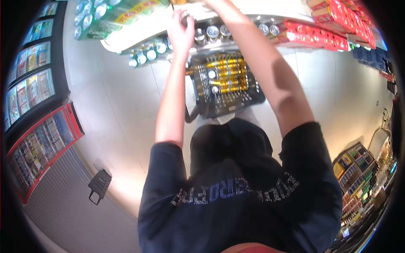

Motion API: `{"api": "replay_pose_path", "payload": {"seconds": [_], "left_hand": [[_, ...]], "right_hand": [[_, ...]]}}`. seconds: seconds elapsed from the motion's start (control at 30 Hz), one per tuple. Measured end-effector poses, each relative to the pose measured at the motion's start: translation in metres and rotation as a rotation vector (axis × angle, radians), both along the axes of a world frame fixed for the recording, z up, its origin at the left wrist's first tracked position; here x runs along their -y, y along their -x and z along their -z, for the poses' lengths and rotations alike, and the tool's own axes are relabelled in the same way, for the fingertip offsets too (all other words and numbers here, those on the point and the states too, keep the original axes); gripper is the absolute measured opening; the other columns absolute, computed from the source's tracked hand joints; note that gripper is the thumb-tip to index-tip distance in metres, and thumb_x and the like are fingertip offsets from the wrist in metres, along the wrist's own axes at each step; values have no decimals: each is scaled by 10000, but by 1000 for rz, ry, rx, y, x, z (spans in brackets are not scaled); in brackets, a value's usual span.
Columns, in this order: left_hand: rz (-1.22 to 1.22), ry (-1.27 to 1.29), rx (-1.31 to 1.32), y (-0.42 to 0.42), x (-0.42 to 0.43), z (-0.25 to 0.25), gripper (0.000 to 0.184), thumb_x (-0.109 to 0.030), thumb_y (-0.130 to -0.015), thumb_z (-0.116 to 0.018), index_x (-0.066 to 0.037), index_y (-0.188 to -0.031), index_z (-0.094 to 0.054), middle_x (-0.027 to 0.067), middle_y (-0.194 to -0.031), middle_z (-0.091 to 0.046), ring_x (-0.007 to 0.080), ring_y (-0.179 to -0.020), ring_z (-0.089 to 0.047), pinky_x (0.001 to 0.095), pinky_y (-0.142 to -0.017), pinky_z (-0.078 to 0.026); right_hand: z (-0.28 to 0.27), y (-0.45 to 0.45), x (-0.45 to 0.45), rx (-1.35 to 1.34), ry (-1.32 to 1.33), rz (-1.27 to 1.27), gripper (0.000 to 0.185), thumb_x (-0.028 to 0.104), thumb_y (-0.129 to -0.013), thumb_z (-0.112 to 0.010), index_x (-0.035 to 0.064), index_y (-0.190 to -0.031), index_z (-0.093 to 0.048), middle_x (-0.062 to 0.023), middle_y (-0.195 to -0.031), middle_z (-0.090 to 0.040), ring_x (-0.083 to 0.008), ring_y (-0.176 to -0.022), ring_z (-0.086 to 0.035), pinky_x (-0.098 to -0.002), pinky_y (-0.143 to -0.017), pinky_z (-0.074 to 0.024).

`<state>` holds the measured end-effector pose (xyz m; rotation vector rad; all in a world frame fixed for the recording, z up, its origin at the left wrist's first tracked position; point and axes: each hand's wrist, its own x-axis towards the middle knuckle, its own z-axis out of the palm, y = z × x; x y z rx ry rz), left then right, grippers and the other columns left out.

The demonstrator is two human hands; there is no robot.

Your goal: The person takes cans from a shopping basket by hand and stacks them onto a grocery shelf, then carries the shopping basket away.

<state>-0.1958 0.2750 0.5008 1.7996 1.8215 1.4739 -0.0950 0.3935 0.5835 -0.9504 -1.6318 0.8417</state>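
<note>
My left hand [181, 31] reaches up over the shelf edge with its fingers apart; a small brown item [179, 2] shows just beyond the fingertips. My right arm stretches to the top edge, where only the base of my right hand [214, 3] shows; its fingers are cut off. Below my hands, a dark shopping basket [230, 107] stands against the shelf, in front of my body. Inside it lie several gold cans [230, 75] in rows, and a few can tops face up at its left side.
Silver-topped cans [213, 31] line the lower shelf. Green packs [126, 19] stand at the upper left, red cartons [312, 36] at the upper right. Glass-door coolers [31, 95] line the left side. A dark basket-like object [100, 184] is on the floor at lower left.
</note>
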Motion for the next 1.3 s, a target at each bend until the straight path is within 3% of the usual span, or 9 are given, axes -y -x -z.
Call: {"api": "replay_pose_path", "payload": {"seconds": [0.07, 0.17, 0.3, 0.4, 0.7, 0.87, 1.0, 1.13, 1.3], "left_hand": [[-108, -16, 67, -9, 27, -3, 181, -137, -890, -700, -6, -1010, -669, 160, -1057, -691, 307, -978, -662, 398, -889, -506], [-211, 99, 245, -34, 99, -5, 124, -106, -941, -658, 15, -920, -648, 129, -870, -661, 231, -883, -616, 358, -831, -483], [-2, 290, 270, -59, 218, -15, 21, -21, -909, -651, -2, -914, -642, 122, -899, -657, 245, -869, -631, 338, -829, -498], [6, 461, 324, -50, 280, -8, 43, -29, -909, -656, 4, -931, -673, 113, -880, -656, 212, -832, -638, 313, -788, -501], [1, 546, 358, -37, 277, 30, 112, -65, -971, -608, 22, -994, -674, 75, -860, -692, 101, -806, -632, 261, -743, -508], [128, 1020, 280, -74, 230, 125, 220, -231, -936, -652, -34, -1029, -680, 139, -864, -718, 290, -777, -708, 395, -733, -548], [206, 1265, -19, -100, 210, 304, 314, -352, -900, -678, -73, -1044, -690, 158, -875, -730, 348, -848, -709, 426, -759, -546], [261, 1016, -253, -109, 183, 471, 387, -242, -829, -752, -74, -1155, -632, 208, -1093, -650, 402, -1008, -643, 467, -869, -530], [399, 653, -608, -134, 116, 569, 956, -343, -658, -889, -32, -1424, -408, 206, -1294, -529, 402, -1194, -508, 490, -1079, -376]], "right_hand": [[35, -11, 5, -142, 315, -27, 849, 243, -699, -867, -25, -1367, -417, -255, -1264, -592, -366, -1171, -600, -422, -987, -487], [69, -31, 30, 118, 290, 36, 608, 171, -944, -634, 1, -1465, -373, -214, -1237, -641, -200, -1019, -663, -333, -884, -538], [104, -12, 34, -7, 350, -90, 584, 90, -907, -585, -26, -1450, -405, -233, -1177, -645, -255, -1039, -648, -328, -938, -497], [91, 6, 39, 101, 384, -97, 669, 68, -952, -591, -5, -1536, -271, -268, -1398, -486, -310, -1274, -563, -364, -1028, -488], [123, -84, 115, -320, 436, 2, 350, 91, -1020, -513, -29, -1344, -463, -168, -1230, -643, -200, -1005, -681, -298, -859, -542], [269, -185, 234, -508, 1066, 637, 213, 176, -1012, -546, -16, -1083, -608, -124, -941, -675, -179, -731, -628, -307, -688, -530], [429, -202, 296, -498, 1433, 722, 367, 272, -999, -574, -52, -1168, -539, -145, -953, -662, -259, -866, -698, -366, -782, -595], [602, -211, 299, -530, 1520, 756, 498, 342, -969, -639, -72, -1219, -520, -167, -1035, -647, -274, -929, -696, -376, -841, -595], [732, -229, 246, -768, 1337, 680, 701, 410, -861, -768, -21, -1341, -493, -175, -1229, -591, -273, -1121, -618, -387, -923, -561]]}}
